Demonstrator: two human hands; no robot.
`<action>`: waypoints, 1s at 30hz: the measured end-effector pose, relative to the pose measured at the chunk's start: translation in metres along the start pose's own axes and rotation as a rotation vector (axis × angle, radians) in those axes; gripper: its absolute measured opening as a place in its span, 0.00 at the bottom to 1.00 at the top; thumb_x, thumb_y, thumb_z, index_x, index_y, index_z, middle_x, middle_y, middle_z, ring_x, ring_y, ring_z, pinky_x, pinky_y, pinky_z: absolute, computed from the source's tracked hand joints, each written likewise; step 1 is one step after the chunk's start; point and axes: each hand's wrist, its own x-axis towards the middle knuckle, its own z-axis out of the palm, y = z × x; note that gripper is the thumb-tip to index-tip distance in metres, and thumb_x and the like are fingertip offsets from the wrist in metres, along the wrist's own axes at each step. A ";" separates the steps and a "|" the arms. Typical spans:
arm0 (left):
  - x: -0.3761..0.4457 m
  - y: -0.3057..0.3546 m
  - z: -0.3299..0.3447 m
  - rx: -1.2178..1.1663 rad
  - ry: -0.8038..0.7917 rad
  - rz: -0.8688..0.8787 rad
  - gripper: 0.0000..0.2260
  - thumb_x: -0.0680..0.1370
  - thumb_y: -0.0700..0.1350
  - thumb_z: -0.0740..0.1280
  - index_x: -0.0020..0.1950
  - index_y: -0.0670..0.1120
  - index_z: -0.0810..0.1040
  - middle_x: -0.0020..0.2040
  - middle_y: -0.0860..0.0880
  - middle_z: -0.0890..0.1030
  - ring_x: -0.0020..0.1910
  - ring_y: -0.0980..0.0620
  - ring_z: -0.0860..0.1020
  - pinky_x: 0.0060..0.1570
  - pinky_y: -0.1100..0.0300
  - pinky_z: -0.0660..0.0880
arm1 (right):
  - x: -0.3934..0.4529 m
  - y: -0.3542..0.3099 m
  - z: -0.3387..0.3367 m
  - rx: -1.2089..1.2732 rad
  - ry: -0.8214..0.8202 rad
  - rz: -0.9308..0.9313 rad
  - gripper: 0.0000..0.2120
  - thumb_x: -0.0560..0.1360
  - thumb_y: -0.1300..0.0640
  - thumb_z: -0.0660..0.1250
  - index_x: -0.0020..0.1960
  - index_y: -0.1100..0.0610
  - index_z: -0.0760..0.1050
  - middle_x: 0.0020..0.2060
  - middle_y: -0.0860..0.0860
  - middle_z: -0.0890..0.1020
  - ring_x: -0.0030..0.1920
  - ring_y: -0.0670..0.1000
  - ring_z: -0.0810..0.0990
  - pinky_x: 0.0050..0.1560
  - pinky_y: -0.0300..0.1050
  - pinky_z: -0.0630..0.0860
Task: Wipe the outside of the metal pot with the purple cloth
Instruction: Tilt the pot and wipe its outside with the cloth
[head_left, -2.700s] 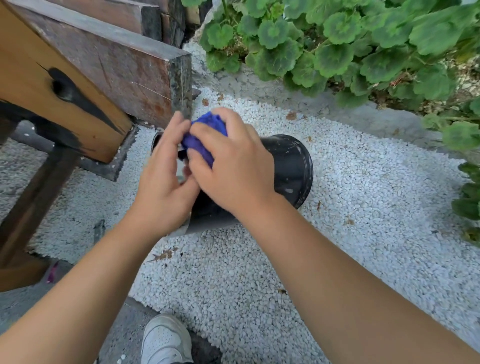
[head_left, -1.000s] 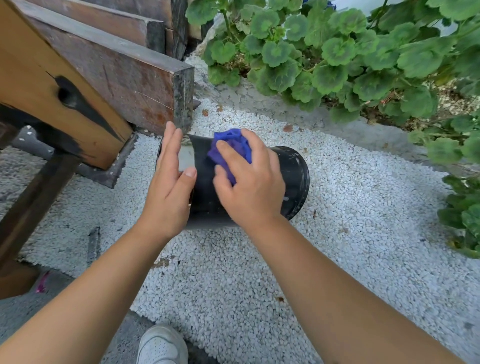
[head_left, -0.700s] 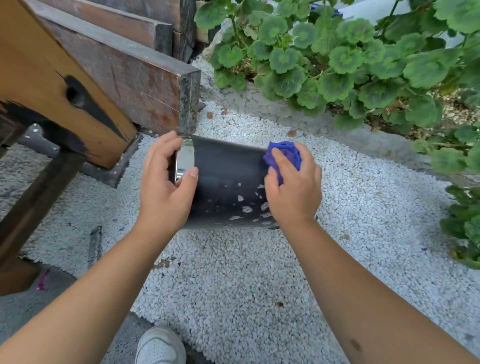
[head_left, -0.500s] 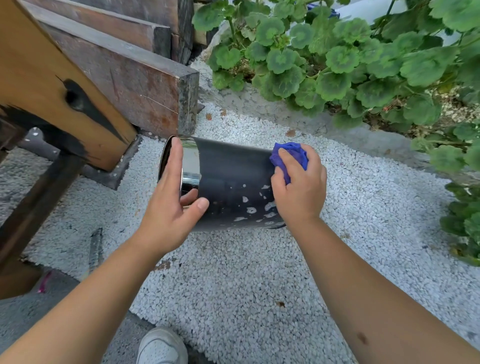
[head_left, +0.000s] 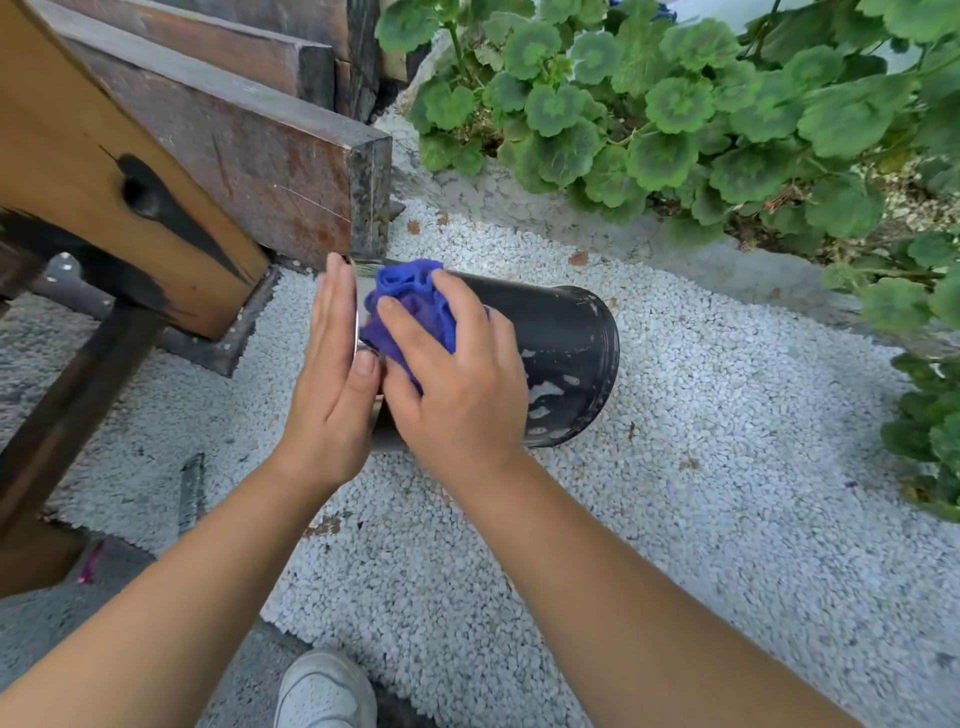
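The dark metal pot lies on its side on white gravel, its shiny rim at the left and its base at the right. Pale smudges mark its lower wall near the base. My left hand rests flat against the rim end with straight fingers, the thumb along the wall. My right hand grips the bunched purple cloth and presses it on the pot's upper wall just beside the rim. Both hands hide much of the pot's left half.
A heavy wooden beam and a timber leg stand close at the left of the pot. Green leafy plants fill the back right behind a concrete kerb. My white shoe is at the bottom.
My right hand slid the cloth from the pot's base end leftwards along the wall to the rim. My left hand stayed at the rim end, its fingers flattening against it.
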 end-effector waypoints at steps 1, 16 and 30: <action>-0.001 -0.002 -0.001 0.027 0.004 0.031 0.27 0.84 0.60 0.48 0.80 0.54 0.45 0.81 0.43 0.45 0.80 0.44 0.45 0.76 0.39 0.47 | -0.003 0.009 0.001 -0.036 -0.008 -0.035 0.16 0.73 0.54 0.66 0.60 0.50 0.81 0.64 0.58 0.76 0.53 0.62 0.75 0.50 0.57 0.75; 0.000 -0.006 -0.009 0.017 0.127 -0.041 0.26 0.83 0.48 0.57 0.80 0.47 0.55 0.79 0.48 0.59 0.78 0.50 0.58 0.74 0.58 0.58 | -0.001 0.100 -0.012 -0.240 -0.014 0.298 0.19 0.71 0.55 0.66 0.61 0.46 0.79 0.66 0.52 0.74 0.56 0.58 0.73 0.39 0.51 0.78; 0.025 0.035 -0.002 0.192 0.172 -0.362 0.12 0.82 0.47 0.58 0.46 0.50 0.80 0.39 0.55 0.81 0.40 0.63 0.76 0.32 0.74 0.67 | 0.035 0.103 -0.027 -0.164 -0.008 0.339 0.20 0.71 0.49 0.62 0.62 0.45 0.78 0.66 0.47 0.73 0.60 0.54 0.74 0.49 0.45 0.70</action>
